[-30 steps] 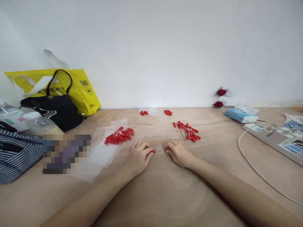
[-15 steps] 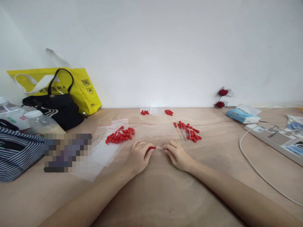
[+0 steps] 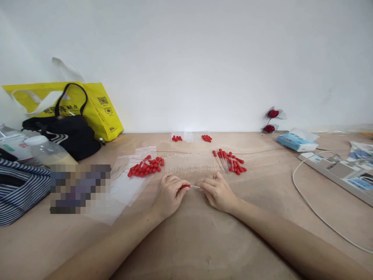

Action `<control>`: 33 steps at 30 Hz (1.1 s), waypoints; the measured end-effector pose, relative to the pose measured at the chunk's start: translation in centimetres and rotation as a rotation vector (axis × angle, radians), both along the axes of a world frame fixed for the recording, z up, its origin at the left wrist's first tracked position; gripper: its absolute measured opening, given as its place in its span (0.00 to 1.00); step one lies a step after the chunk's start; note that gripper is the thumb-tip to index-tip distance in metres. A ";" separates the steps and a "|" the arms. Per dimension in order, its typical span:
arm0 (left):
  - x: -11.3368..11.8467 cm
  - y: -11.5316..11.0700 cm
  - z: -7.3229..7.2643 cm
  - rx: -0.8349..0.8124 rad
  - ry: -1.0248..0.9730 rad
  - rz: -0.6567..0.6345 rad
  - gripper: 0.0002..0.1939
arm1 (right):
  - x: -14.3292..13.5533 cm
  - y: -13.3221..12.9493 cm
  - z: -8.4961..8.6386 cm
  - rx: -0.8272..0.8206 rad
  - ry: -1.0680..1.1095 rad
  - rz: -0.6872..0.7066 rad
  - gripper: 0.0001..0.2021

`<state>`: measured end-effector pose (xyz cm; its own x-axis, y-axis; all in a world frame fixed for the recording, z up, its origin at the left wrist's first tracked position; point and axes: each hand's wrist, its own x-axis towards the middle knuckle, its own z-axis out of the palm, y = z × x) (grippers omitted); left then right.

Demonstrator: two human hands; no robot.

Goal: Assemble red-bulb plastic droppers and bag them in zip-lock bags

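Observation:
Between thumb and fingers, my left hand pinches a red rubber bulb. A thin clear tube runs from the bulb to my right hand, whose fingers are closed on its other end. Behind my hands lies a row of clear tubes side by side. Left of the row, a pile of red bulbs rests on clear zip bags. To its right are tubes fitted with red bulbs.
Small red bulbs lie on a bag by the wall. At left stand a yellow bag, a black bag, a bottle and a striped bag. At right are tissues, a power strip and a cable.
The bulb and tube between my hands have moved slightly nearer to me, and the tube lies more level. The whole view has shifted a little.

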<state>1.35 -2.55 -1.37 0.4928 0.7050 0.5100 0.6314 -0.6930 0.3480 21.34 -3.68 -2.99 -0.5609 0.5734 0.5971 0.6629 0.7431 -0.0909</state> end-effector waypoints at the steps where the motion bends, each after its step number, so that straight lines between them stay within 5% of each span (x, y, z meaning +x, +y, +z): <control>1: 0.0 -0.1 0.0 0.006 0.007 -0.002 0.06 | 0.0 0.0 0.1 0.042 -0.019 0.001 0.10; 23: 0.6 -1.0 0.1 0.138 0.007 -0.069 0.06 | -0.6 -0.6 0.8 0.231 -0.005 0.032 0.12; 33: 0.4 -0.5 0.4 0.069 0.010 -0.051 0.05 | -0.4 0.0 0.7 0.087 -0.007 0.019 0.12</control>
